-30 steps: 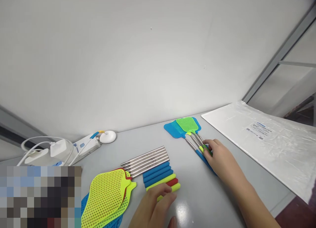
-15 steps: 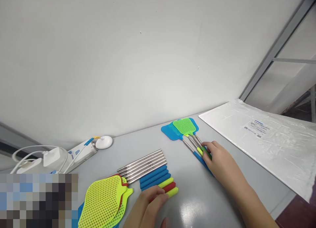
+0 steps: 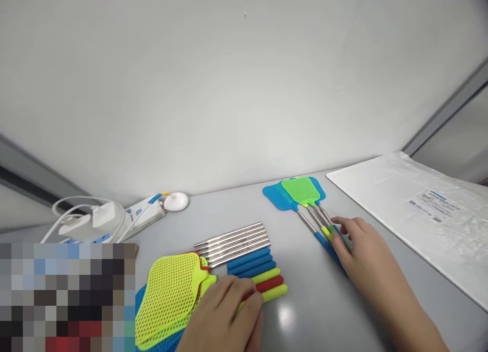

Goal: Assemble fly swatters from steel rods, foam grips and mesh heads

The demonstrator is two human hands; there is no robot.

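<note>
My right hand [image 3: 362, 250] lies on the handles of a small pile of assembled fly swatters [image 3: 301, 194], whose green and blue mesh heads point away from me; its fingers curl over the green and yellow grips. My left hand [image 3: 224, 311] rests on a row of loose handles [image 3: 247, 263] with steel rods and blue, yellow and red grips, fingers bent over the near ends. Beside that hand lies a stack of loose yellow swatter heads [image 3: 171, 291] with red and blue ones underneath.
The grey table [image 3: 305, 301] meets a white wall at the back. A white power strip with plugs and cables [image 3: 110, 217] and a small white round disc [image 3: 176, 201] sit at the back left. A flat white plastic-wrapped package [image 3: 419, 210] lies on the right.
The view has shifted a little, so everything sits slightly further right. My left hand has slid left along the loose handles towards the yellow heads. My right hand stays on the assembled swatters.
</note>
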